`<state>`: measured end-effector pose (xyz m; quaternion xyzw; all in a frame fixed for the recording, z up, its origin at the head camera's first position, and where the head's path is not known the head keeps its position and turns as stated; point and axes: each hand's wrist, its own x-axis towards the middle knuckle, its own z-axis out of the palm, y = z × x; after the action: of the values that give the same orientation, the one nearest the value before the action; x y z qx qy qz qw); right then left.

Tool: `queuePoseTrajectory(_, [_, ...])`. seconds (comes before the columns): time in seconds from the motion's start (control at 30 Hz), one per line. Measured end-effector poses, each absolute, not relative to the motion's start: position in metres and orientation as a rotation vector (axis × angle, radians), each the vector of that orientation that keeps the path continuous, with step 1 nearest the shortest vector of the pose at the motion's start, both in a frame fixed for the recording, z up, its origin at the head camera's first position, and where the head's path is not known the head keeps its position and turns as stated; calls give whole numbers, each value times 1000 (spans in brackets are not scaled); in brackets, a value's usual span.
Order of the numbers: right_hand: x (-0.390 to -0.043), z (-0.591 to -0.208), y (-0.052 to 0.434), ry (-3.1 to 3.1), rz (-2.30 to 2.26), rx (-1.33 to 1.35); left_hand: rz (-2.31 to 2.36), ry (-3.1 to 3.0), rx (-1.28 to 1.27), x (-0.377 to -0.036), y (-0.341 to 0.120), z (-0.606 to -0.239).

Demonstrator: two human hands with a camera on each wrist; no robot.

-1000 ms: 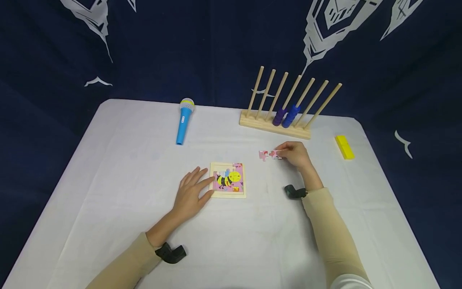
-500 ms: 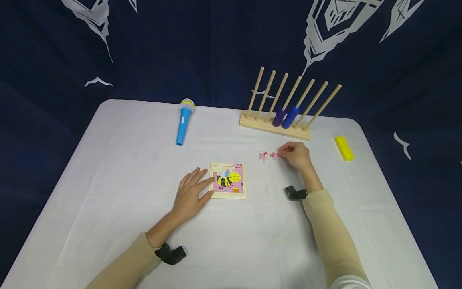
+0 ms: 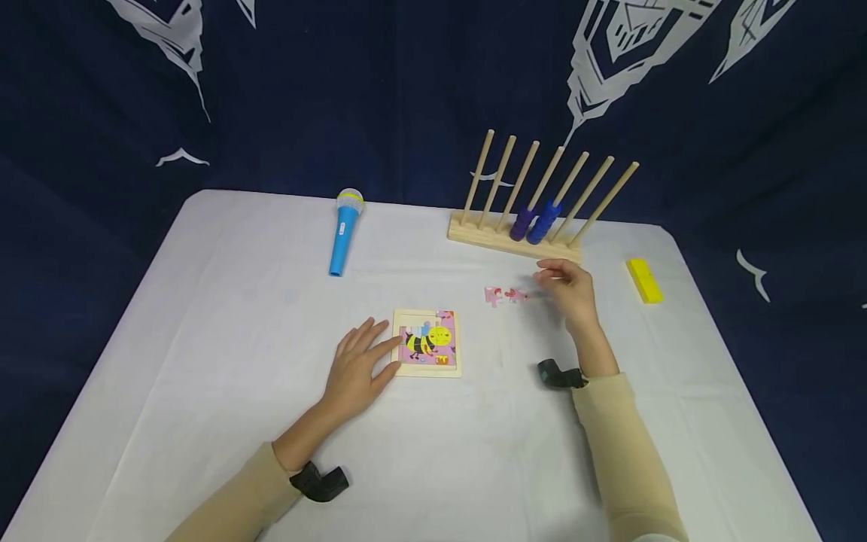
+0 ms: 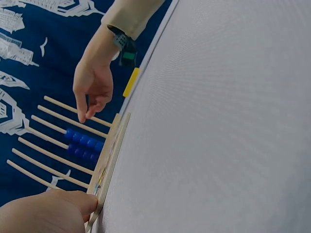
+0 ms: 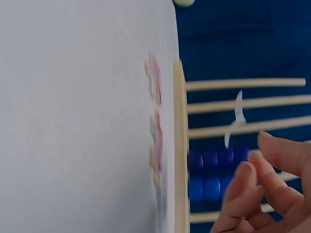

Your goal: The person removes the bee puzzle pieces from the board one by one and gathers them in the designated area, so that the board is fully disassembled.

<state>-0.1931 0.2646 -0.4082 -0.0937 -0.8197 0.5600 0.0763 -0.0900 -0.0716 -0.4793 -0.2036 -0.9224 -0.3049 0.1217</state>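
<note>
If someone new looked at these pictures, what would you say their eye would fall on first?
Probably the rack, its seven pegs rising near the table's far edge, with purple and blue beads on two of them. Next, likely, the bright bee puzzle near the middle, the left hand at its left edge, and the blue microphone lying beyond it to the left.

The puzzle frame (image 3: 427, 370) is bare wood, smooth and matt. Loose puzzle pieces (image 3: 493, 296) have printed faces; core material is too small to tell. The rack (image 3: 474, 233) is unpainted wood, matt. Beads (image 3: 544, 223) appear plastic, slightly glossy. Microphone handle (image 3: 342, 242): smooth plastic in appearance. Microphone head (image 3: 350, 199): metallic-looking mesh. Tablecloth (image 3: 271, 301): matt cloth, lightly creased. Curtain (image 3: 305, 98): matt printed cloth. Sleeves (image 3: 626, 452): matt cloth.
</note>
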Motion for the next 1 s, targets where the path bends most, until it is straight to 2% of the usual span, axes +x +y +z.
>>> queuePoseTrajectory(0.57, [-168, -420, 173, -2480, 1957, 42, -882, -2721, -592, -90, -73, -479])
queuePoseTrajectory(0.87, [-162, -435, 156, -2569, 1964, 142, -871, -2739, -586, -89, -72, -480])
queuePoseTrajectory(1.0, [-159, -425, 152, -2601, 1950, 147, -878, -2736, -584, -91, -73, -479])
